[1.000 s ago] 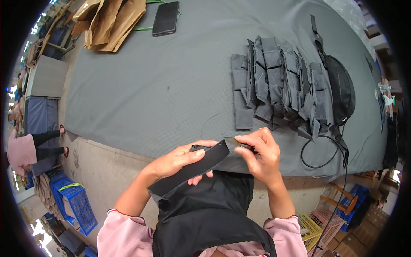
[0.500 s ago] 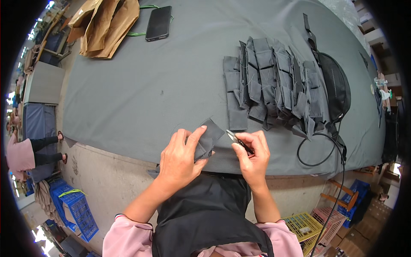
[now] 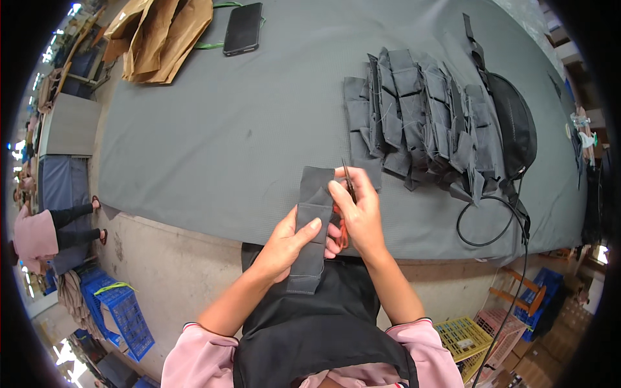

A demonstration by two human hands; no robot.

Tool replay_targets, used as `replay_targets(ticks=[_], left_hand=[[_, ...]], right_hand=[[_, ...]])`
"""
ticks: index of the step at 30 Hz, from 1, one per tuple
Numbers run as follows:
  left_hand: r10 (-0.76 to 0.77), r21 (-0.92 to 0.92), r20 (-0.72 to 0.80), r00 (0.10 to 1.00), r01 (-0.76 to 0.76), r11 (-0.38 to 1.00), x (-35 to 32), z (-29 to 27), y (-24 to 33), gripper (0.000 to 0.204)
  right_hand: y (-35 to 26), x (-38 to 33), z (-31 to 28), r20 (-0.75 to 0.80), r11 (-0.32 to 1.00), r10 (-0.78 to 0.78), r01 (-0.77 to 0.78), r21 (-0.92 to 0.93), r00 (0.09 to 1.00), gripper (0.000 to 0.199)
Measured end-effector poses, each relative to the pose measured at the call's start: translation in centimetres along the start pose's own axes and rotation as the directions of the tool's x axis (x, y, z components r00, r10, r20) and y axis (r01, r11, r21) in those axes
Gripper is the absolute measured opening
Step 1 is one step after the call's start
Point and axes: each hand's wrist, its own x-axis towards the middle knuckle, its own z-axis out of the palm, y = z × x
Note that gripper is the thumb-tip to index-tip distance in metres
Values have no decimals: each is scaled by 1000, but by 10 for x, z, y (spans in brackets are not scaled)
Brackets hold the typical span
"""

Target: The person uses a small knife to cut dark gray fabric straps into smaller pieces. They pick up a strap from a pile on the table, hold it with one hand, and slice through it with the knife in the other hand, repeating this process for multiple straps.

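Observation:
My left hand [image 3: 283, 244] grips a dark grey sewn fabric strip [image 3: 314, 213], its thumb flat on the front and the fingers behind. The strip hangs lengthwise toward my apron, with stitched seams across it. My right hand [image 3: 363, 216] is closed around thread snips [image 3: 350, 181], whose dark blades point away from me and whose orange-red handle shows below the fingers. Its fingertips are at the strip's right edge; whether they pinch the fabric I cannot tell. Farther right on the table lies a pile of similar grey sewn pieces [image 3: 407, 110].
The table [image 3: 213, 155] has a grey cloth cover. A brown paper bag [image 3: 162, 45] and a black phone [image 3: 243, 29] lie far left. A black pouch [image 3: 511, 123] with a cable [image 3: 460, 226] lies right. Blue [image 3: 123, 317] and yellow crates [image 3: 462, 336] stand below; another person [image 3: 42, 233] is at left.
The fabric piece, folded and tilted before, now hangs long and nearly upright. My right hand has moved left against it, and the snips have turned to point away from me.

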Motion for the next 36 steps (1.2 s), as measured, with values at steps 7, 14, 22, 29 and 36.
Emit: replay_targets(ticks=[7, 14, 22, 29, 36], left_hand=[[115, 87, -79, 990, -108, 990, 2, 3, 6, 35], [129, 73, -77, 989, -123, 990, 1, 7, 5, 34], [85, 44, -53, 995, -83, 996, 1, 6, 8, 32], [43, 28, 3, 999, -43, 999, 2, 4, 9, 53], [81, 2, 69, 994, -81, 997, 3, -4, 2, 32]], right_hand=[[-5, -36, -24, 157, 589, -519, 484, -647, 840, 24], [-5, -30, -23, 281, 380, -615, 589, -713, 737, 24], [3, -30, -25, 236, 347, -703, 614, -709, 671, 21], [0, -28, -21, 218, 485, -626, 593, -642, 749, 25], [-8, -30, -10, 282, 445, -597, 602, -663, 751, 27]])
